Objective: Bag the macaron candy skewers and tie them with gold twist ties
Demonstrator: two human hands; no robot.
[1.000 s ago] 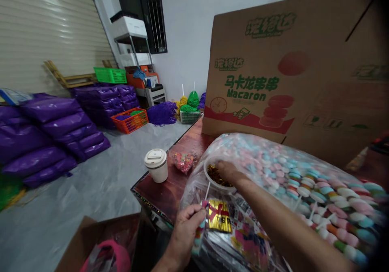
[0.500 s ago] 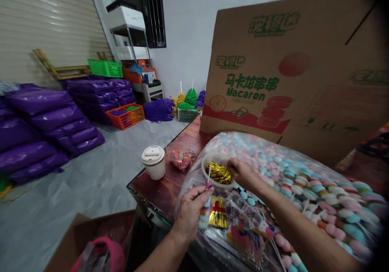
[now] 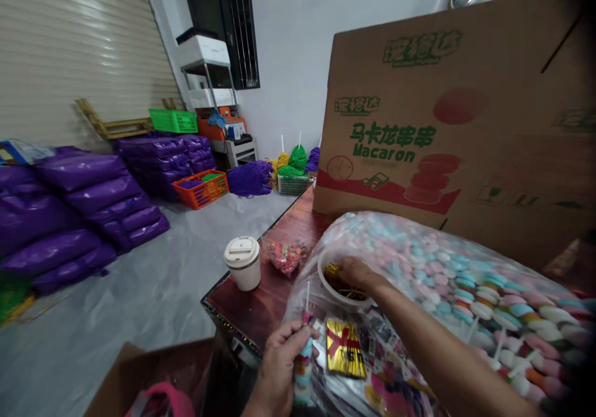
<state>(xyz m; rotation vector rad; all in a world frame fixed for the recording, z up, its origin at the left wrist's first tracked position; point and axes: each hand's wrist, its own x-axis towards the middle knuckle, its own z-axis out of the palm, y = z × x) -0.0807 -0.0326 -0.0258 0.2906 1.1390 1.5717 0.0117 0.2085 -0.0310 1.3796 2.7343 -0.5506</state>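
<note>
My left hand (image 3: 279, 367) is closed round a wrapped candy skewer (image 3: 303, 361), its white stick pointing up. My right hand (image 3: 356, 274) reaches into a white bowl (image 3: 328, 280) of gold twist ties (image 3: 333, 270), fingers curled down among them; whether they pinch a tie is hidden. The bowl rests on a big clear bag of pastel candy skewers (image 3: 447, 280). A bundle of gold twist ties with a red band (image 3: 343, 355) lies just right of my left hand, on printed wrappers (image 3: 386, 380).
A large Macaron carton (image 3: 419, 125) stands behind the bag on the dark wooden table (image 3: 261, 305). A lidded paper cup (image 3: 243, 263) and a small bag of sweets (image 3: 285, 255) sit near the table's left edge. An open carton (image 3: 153, 373) sits below. Purple sacks (image 3: 84, 206) line the floor.
My right hand went back down into the bowl of ties after lifting to its rim. My left hand with the skewer dropped slightly toward me.
</note>
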